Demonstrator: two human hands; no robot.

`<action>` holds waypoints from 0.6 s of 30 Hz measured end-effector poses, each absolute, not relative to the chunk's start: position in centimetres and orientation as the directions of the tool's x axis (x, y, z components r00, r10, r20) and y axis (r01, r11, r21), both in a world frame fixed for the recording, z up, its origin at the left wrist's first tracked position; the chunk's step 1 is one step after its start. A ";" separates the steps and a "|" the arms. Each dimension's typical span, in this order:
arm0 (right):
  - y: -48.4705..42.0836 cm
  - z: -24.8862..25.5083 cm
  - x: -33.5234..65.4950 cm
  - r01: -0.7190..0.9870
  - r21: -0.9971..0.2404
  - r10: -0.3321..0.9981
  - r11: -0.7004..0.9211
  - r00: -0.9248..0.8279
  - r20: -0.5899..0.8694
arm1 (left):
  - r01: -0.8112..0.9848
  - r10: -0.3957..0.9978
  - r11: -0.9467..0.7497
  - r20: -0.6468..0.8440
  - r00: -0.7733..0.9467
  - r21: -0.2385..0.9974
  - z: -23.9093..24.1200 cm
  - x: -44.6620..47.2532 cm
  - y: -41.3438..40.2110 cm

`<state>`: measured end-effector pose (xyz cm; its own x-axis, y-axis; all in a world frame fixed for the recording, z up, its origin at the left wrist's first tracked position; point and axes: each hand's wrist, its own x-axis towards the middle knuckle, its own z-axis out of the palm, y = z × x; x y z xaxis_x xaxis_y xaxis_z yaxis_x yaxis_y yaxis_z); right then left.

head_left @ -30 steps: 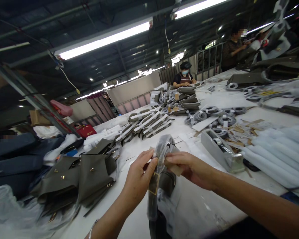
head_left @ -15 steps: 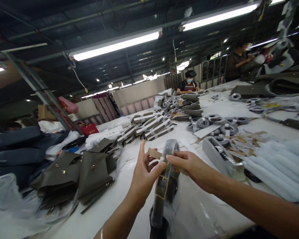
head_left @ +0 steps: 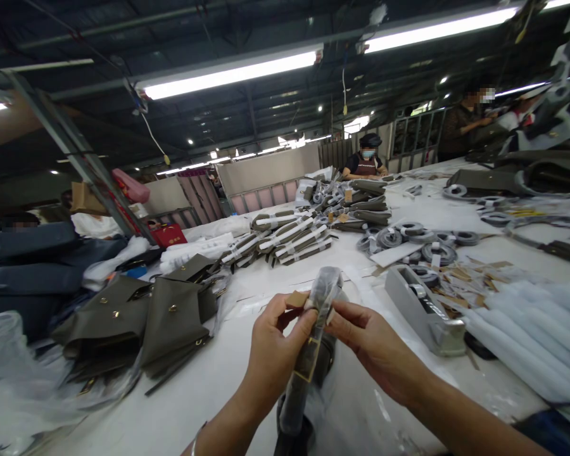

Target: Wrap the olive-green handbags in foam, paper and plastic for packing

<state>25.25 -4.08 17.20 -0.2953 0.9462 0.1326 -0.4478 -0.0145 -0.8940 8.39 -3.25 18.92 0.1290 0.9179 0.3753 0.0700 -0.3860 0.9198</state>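
A dark strap (head_left: 298,399) in clear plastic film, with a gold buckle (head_left: 308,360), stands up in front of me. Its looped top (head_left: 326,282) rises above my fingers. My left hand (head_left: 281,335) is closed on the strap's left side, thumb against the film. A small brown cardboard piece (head_left: 296,299) pokes out between its fingers and the strap. From the other side, my right hand (head_left: 368,339) pinches the wrapped edge just above the buckle. What lies under its fingertips is partly hidden.
Grey-green bag pieces (head_left: 173,329) lie at left on the white table (head_left: 237,361). Wrapped strap bundles (head_left: 289,240) are piled ahead. A grey tape dispenser (head_left: 422,310), coiled straps (head_left: 439,253) and white foam rolls (head_left: 513,335) sit at right. A masked person (head_left: 365,161) is across the table.
My left index finger has come down from pointing up and curled against the strap. The right fingers have shifted slightly to the strap's right edge. The view has moved a little.
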 end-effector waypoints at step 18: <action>-3.3 15.5 22.1 -0.307 -0.930 0.980 0.200 0.046 0.195 | 0.578 0.736 -0.584 0.673 0.079 0.570 18.8 8.7 -4.8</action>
